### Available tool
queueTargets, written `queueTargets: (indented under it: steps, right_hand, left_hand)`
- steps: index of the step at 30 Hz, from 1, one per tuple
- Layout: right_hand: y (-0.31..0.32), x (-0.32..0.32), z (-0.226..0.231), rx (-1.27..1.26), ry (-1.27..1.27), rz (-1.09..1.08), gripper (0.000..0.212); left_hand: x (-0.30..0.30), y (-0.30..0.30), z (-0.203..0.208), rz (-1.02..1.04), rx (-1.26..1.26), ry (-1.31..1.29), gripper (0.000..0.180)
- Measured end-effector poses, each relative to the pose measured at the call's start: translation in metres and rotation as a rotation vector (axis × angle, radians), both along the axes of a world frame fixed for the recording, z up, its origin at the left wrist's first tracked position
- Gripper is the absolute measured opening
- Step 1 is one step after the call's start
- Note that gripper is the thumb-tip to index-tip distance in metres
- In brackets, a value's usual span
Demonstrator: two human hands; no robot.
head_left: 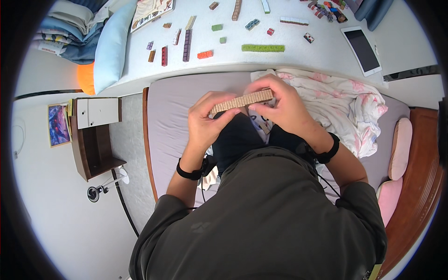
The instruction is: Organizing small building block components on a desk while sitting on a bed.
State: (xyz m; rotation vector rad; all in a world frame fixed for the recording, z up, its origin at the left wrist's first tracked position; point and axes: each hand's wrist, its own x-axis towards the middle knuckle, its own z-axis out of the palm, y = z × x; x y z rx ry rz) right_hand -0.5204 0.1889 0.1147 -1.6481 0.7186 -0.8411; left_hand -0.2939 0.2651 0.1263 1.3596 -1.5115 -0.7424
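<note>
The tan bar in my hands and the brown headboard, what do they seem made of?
Tan bar: perhaps matte plastic or cardboard; fine ridges cross its visible side, without gloss. Brown headboard: probably varnished wood, judging by its reddish-brown colour and soft sheen.

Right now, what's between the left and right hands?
In the head view, a tan bar spans from the left hand to the right hand.

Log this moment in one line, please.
left hand: holds brown bar, left end | right hand: right end | beyond: green strip
</note>
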Motion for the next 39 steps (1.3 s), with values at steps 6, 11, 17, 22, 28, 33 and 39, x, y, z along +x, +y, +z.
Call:
queueTargets:
  steps: [6,11,17,22,28,33,39]
  right_hand:
    - [-0.004,-0.003,-0.006,-0.063,-0.041,-0.011,0.030]
    - [-0.006,-0.002,-0.007,-0.093,-0.043,-0.030,0.030]
    - [-0.010,0.004,0.000,0.113,0.167,0.182,0.034]
    - [-0.044,0.007,-0.132,0.536,0.254,0.138,0.041]
    - [0.020,0.025,-0.217,0.318,1.186,0.708,0.038]
    - [0.035,0.010,-0.251,-0.117,1.071,0.630,0.036]
    - [-0.011,0.012,-0.116,0.046,0.914,0.409,0.037]
  left_hand:
    - [-0.001,-0.001,0.004,-0.035,0.011,-0.050,0.032]
    - [0.001,-0.005,0.000,-0.069,0.033,-0.050,0.033]
    - [0.001,-0.008,-0.002,-0.108,0.379,-0.314,0.032]
    - [0.028,0.003,-0.052,0.054,0.421,-0.012,0.031]
    - [0.044,0.019,-0.063,0.161,0.452,0.061,0.029]
    - [0.056,0.025,-0.062,0.185,0.476,0.039,0.029]
    - [0.053,0.019,-0.051,0.132,0.486,0.014,0.032]
